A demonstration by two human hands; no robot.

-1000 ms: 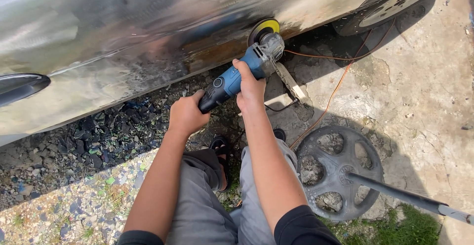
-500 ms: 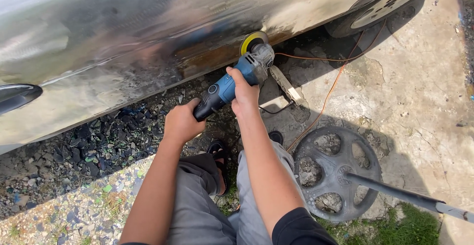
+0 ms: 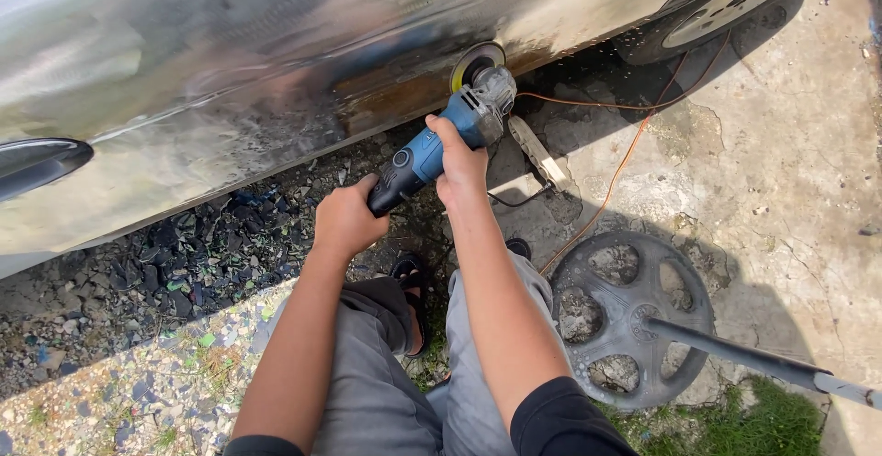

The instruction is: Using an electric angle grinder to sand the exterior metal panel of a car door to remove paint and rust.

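At centre frame: blue-bodied angle grinder with grey metal head [image 3: 441,141], its yellow-rimmed disc [image 3: 475,61] against the car's lower edge.
Right hand [image 3: 461,168]: fingers closed around the grinder body near the head.
Left hand [image 3: 347,219]: fingers wrapped around the black rear handle.
Upper frame: bare silver car body panel [image 3: 276,43].
Lower right: grey plastic wheel cover [image 3: 632,316] on concrete; orange cable [image 3: 614,180] beside it.

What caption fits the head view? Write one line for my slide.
Both hands, left hand and right hand, hold a blue angle grinder against a car's lower body panel.
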